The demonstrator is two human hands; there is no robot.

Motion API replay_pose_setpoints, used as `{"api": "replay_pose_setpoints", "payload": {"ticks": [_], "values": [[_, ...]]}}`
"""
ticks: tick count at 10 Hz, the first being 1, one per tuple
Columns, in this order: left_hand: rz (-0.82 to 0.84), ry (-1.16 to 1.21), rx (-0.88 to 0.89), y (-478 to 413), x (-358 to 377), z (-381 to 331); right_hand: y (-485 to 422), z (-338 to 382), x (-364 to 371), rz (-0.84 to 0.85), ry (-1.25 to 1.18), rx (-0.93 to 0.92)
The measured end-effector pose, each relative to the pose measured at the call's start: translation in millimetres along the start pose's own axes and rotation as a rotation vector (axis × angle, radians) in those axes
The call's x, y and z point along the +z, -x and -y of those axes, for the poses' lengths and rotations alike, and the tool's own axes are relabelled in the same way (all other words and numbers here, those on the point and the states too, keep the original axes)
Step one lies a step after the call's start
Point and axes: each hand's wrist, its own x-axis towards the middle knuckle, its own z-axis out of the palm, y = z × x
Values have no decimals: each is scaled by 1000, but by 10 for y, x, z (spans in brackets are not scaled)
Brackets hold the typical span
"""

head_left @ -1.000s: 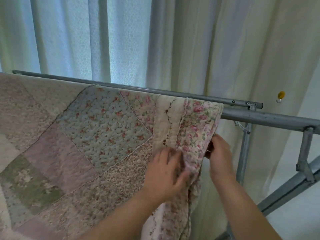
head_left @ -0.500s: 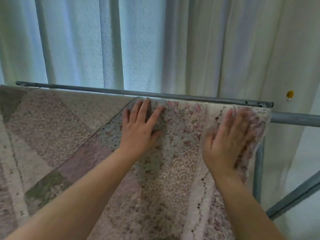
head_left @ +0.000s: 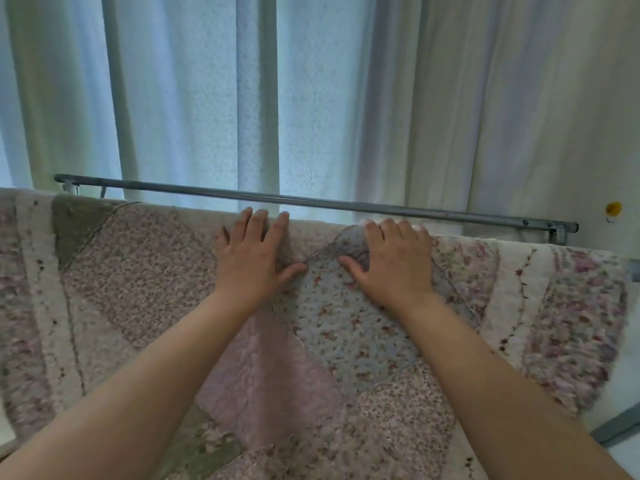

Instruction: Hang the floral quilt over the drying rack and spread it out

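The floral patchwork quilt (head_left: 145, 278) hangs over the near bar of the grey metal drying rack (head_left: 346, 204) and fills the lower half of the view, from the left edge to its right border near the rack's end. My left hand (head_left: 254, 259) lies flat on the quilt's top fold, fingers spread, holding nothing. My right hand (head_left: 393, 263) rests flat beside it on a blue floral patch, fingers apart, thumbs almost touching. The near bar itself is hidden under the quilt.
A second rack bar runs bare just behind the quilt. Pale curtains (head_left: 207, 98) hang close behind the rack. A small yellow hook (head_left: 613, 207) sits on the wall at the right. A slanted rack leg (head_left: 620, 424) shows at the lower right.
My right hand left the quilt's right edge and moved left toward the middle. My left hand also slid left along the top fold. The quilt's right border now lies flat and spread.
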Motion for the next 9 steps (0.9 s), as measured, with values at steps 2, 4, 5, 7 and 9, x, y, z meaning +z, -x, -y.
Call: {"api": "replay_pose_setpoints", "payload": {"ticks": [2, 4, 5, 7, 9], "values": [[-42, -39, 6, 24, 25, -33, 4, 17, 88, -127, 8, 6], [-40, -22, 25, 56, 42, 21, 34, 22, 117, -109, 7, -6], [5, -18, 7, 31, 2, 41, 55, 59, 84, -25, 24, 4], [170, 63, 9, 69, -66, 93, 86, 118, -46, 149, -8, 41], [294, 72, 3, 541, -337, 302, 247, 324, -313, 303, -108, 143]]}}
